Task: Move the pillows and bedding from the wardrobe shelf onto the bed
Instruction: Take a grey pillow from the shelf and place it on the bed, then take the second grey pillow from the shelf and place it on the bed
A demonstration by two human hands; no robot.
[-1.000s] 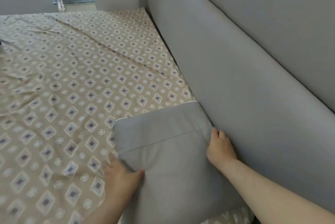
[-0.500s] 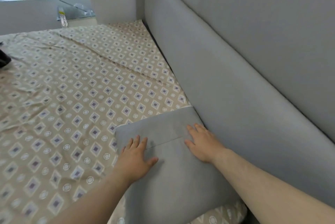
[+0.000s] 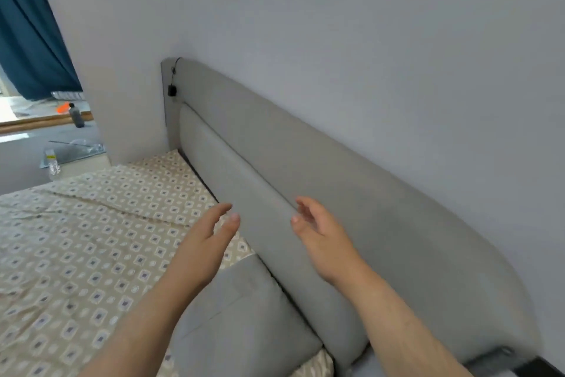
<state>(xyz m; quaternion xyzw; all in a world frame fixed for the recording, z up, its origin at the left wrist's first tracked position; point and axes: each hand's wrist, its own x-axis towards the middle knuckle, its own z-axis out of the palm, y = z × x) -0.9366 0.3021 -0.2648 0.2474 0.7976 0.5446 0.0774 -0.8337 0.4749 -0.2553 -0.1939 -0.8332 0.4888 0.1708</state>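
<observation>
Hands raised and empty above the head of a bed. The left hand point(image 3: 211, 233) and the right hand point(image 3: 318, 233) are both open, fingers loosely spread, palms turned toward each other, gripping nothing and touching nothing.

Below and between the forearms lies a grey pillow point(image 3: 241, 318), flat on the bed point(image 3: 76, 248), which is covered in a beige patterned sheet. The pillow sits in the near corner by the headboard point(image 3: 351, 214), its right edge pressed against the padding. Its long axis appears to run along the headboard, away from the viewer, though its near end is cut off by the frame. The left forearm crosses above the pillow's left side; the right forearm hangs above the headboard padding, just right of the pillow. Both hands are well clear of the pillow, farther along the bed than it is.

The wardrobe shelf is not in view, so any remaining bedding lies somewhere outside the frame, and the person would likely have to turn away to reach it.
</observation>
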